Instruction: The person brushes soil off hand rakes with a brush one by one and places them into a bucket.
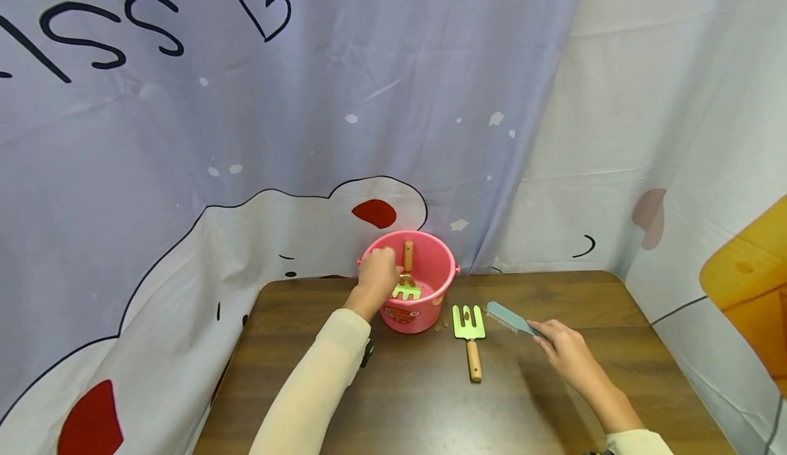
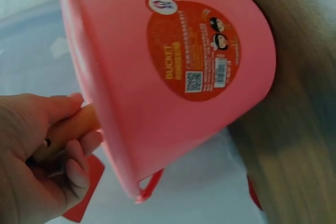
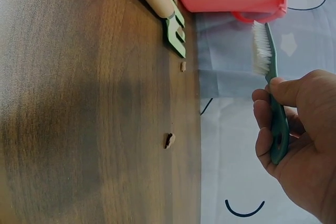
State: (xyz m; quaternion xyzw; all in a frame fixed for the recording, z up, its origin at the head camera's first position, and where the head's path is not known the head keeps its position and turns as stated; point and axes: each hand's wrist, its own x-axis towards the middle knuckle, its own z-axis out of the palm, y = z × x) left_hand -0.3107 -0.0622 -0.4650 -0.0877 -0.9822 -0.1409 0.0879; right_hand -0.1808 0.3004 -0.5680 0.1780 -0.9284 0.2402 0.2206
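Observation:
My left hand (image 1: 378, 274) is over the left rim of a pink bucket (image 1: 410, 320). It grips the wooden handle (image 2: 65, 135) of a tool that goes down inside; the tool's head is hidden behind the bucket wall in the left wrist view. Inside the bucket, the head view shows another wooden handle (image 1: 408, 255) and a green toothed head (image 1: 406, 292). My right hand (image 1: 568, 352) holds a teal brush (image 3: 280, 124) by its handle, white bristles (image 3: 261, 48) pointing away from the hand, above the table. Between bucket and brush lies a green hand fork (image 1: 470, 332) with a wooden handle.
Small brown bits (image 3: 169, 140) are scattered on the wooden table (image 1: 418, 400) near the fork and bucket. A printed curtain (image 1: 430, 100) hangs right behind the table's back edge and along its sides.

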